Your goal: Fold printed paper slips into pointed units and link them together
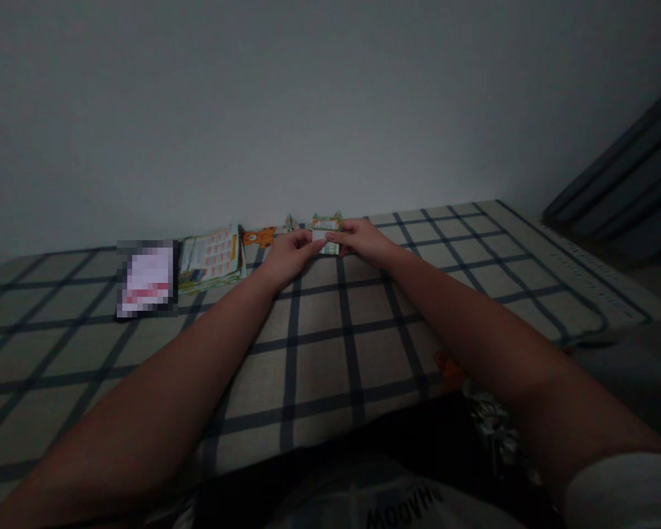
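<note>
Both my arms reach out over a checked tablecloth toward the wall. Between my fingers is a small piece of printed paper [327, 223], green and orange on top with a white part below; it looks folded. My left hand [289, 256] pinches its left side, thumb on the white part. On the other side, my right hand [363, 241] grips the right edge with thumb and fingers. Just behind my left hand lies a small crumpled or folded paper piece [291, 222], too small to make out well.
Left of my hands is a stack of printed leaflets [212, 257]. Beside it lies a dark-edged object with a pixelated bright face [148, 279]. A checked cloth with bear prints [319, 360] covers the table, a plain wall [330, 110] stands behind, and dark draped fabric [628, 162] hangs at right.
</note>
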The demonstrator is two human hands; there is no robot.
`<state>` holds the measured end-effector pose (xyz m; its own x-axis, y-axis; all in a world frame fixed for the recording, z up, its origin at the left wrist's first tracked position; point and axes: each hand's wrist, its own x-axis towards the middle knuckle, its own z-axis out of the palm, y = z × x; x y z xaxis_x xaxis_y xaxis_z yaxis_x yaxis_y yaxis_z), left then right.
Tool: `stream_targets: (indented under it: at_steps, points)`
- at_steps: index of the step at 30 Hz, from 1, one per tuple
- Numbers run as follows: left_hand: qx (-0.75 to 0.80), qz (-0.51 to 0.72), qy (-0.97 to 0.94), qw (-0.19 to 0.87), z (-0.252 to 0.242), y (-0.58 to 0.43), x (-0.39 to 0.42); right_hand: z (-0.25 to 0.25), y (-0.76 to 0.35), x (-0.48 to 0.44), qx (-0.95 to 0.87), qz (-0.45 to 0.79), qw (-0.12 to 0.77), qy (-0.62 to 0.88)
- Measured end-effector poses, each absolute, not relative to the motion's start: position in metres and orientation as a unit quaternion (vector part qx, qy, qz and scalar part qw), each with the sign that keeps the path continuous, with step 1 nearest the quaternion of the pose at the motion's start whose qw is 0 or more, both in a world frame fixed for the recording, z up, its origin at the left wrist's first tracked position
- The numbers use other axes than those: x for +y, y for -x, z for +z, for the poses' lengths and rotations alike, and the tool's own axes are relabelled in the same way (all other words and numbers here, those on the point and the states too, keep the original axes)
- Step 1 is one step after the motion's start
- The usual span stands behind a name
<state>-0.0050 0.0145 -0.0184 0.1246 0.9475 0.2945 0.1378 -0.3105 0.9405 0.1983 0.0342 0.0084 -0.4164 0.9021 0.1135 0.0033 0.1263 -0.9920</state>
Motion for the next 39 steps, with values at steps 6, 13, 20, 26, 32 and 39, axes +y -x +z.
stream_targets:
  at_steps: [6,13,20,26,32,39]
  points:
    - [0.431,0.499,-0.65,0.377,-0.0148,0.0031,0.0107,0.0092,-0.1984,0.034,-0.627,0.552,0.423,0.353]
    - [0.444,0.493,-0.631,0.403,-0.0155,0.0038,0.0088,0.0108,-0.1984,0.0345,-0.641,0.529,0.428,0.355]
    - [0.448,0.492,-0.625,0.408,-0.0177,0.0059,0.0117,0.0098,-0.201,0.038,-0.589,0.543,0.474,0.366]
    - [0.447,0.497,-0.618,0.414,-0.0134,0.0032,0.0076,0.011,-0.199,0.0353,-0.569,0.568,0.477,0.356]
    - [0.419,0.509,-0.591,0.464,-0.0128,0.002,0.0097,0.0111,-0.2003,0.0358,-0.575,0.56,0.477,0.358]
    - [0.394,0.519,-0.59,0.477,-0.0127,0.0027,0.0093,0.0097,-0.201,0.0389,-0.568,0.564,0.483,0.354]
